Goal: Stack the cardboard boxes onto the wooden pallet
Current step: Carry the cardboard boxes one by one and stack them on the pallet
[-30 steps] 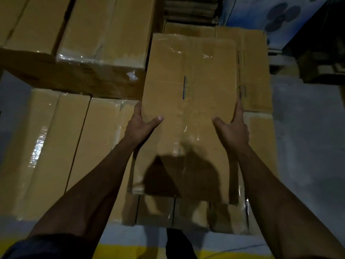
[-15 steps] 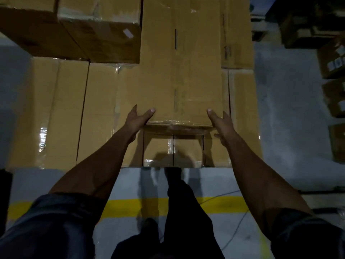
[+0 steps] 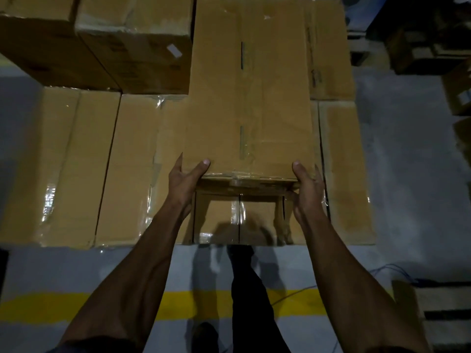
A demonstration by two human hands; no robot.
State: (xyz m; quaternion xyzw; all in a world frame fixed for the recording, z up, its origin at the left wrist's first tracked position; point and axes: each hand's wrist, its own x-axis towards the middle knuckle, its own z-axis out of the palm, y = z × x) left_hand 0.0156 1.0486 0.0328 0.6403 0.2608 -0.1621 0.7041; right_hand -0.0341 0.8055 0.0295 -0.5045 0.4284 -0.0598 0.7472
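On top of the lower layer of boxes (image 3: 107, 169), centre of view: one long cardboard box (image 3: 251, 98), sealed with clear tape. Left hand (image 3: 184, 180) grips its near left corner, thumb on top. Right hand (image 3: 307, 189) grips the near right corner likewise. No print readable on it. Stacked boxes (image 3: 127, 47) stand to its left, one bearing a small white label (image 3: 174, 50), writing too small to read. All boxes closed; contents unseen. Grey floor (image 3: 407, 174) with a yellow line (image 3: 40, 308) below.
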